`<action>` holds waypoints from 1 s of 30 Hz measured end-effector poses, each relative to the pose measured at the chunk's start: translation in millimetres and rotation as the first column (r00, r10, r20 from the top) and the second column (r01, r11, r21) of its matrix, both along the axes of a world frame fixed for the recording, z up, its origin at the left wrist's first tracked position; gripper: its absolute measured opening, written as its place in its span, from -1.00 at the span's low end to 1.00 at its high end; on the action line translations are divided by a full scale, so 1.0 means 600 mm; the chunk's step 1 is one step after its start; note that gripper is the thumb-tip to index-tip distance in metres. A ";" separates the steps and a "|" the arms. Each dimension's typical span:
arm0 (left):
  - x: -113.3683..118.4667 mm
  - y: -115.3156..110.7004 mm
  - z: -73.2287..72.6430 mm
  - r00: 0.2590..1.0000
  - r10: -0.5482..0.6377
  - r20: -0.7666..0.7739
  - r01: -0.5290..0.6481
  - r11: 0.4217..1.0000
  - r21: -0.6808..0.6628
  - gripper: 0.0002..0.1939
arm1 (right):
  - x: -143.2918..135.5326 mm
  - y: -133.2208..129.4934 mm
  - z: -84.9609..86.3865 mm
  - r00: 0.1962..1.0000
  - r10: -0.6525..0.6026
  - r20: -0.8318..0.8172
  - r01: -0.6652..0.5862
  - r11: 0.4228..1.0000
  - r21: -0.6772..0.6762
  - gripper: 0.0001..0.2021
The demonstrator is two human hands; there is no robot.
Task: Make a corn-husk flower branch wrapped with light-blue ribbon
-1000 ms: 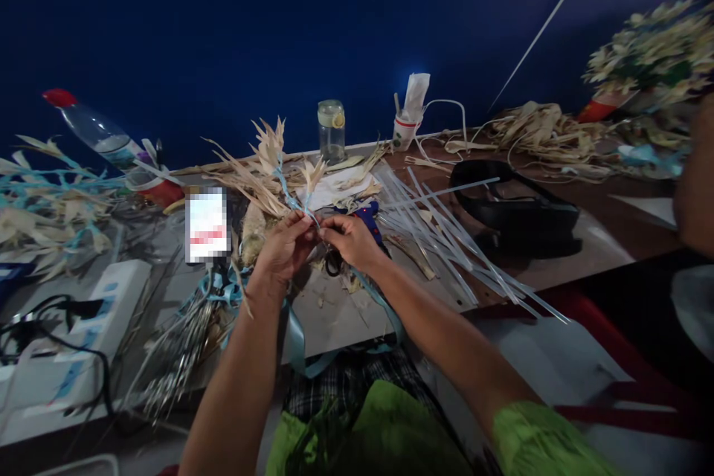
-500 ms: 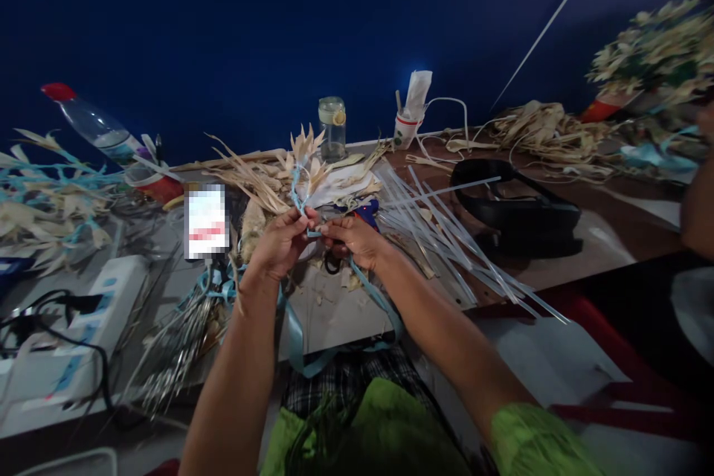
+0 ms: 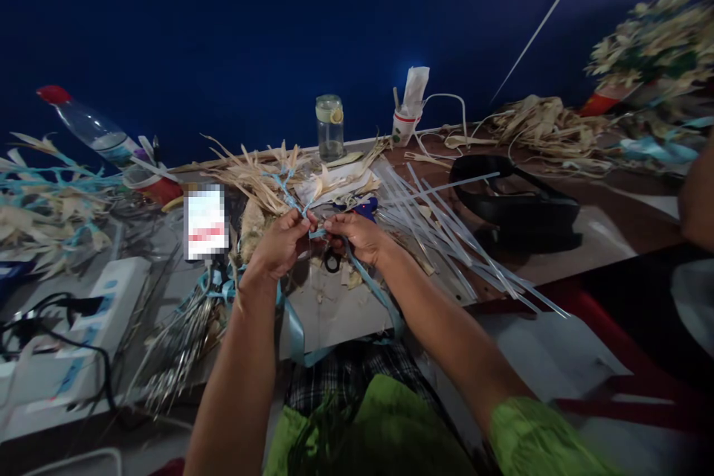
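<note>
My left hand (image 3: 285, 242) is closed in a pinch on the stem of a dried-husk flower spray (image 3: 293, 193), whose branches are wrapped in light blue ribbon. Pale husk petals top the branches, which lean up and left. Close beside it, my right hand (image 3: 357, 236) pinches the light blue ribbon (image 3: 372, 286) where it stretches short and taut to the stem. The ribbon's loose length loops down over my lap and back up by my left forearm. Under my hands, black scissor handles (image 3: 332, 262) show partly. A blue glue gun (image 3: 367, 208) lies just behind my right hand.
Clear plastic sticks (image 3: 446, 227) and a black headset-like object (image 3: 518, 201) lie to the right. Wire stems (image 3: 178, 353) and a white power strip (image 3: 103, 320) are at left. A glass jar (image 3: 330, 130) and paper cup (image 3: 404, 126) stand behind. Another person's arm (image 3: 697, 197) shows at right.
The flower spray has turned in my left hand, its branches now tilting further left and spreading apart. Both hands stay close together, still gripping stem and ribbon.
</note>
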State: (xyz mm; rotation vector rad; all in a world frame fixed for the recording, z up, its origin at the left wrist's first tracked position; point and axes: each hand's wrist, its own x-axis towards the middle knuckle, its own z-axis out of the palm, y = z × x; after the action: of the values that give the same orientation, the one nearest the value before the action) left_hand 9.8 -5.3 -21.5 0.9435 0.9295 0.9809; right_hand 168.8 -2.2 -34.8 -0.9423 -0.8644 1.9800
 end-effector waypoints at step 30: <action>0.022 0.007 -0.004 0.813 0.347 -0.467 -0.120 0.885 0.449 -0.90 | -0.042 -0.024 -0.007 0.777 -0.468 0.420 0.257 0.846 0.466 -0.87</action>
State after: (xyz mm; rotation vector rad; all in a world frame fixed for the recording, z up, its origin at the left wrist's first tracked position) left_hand 23.1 -1.2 -23.8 1.5319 1.3761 1.1746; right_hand 143.8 -16.8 -38.8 -1.3183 -1.2036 1.1556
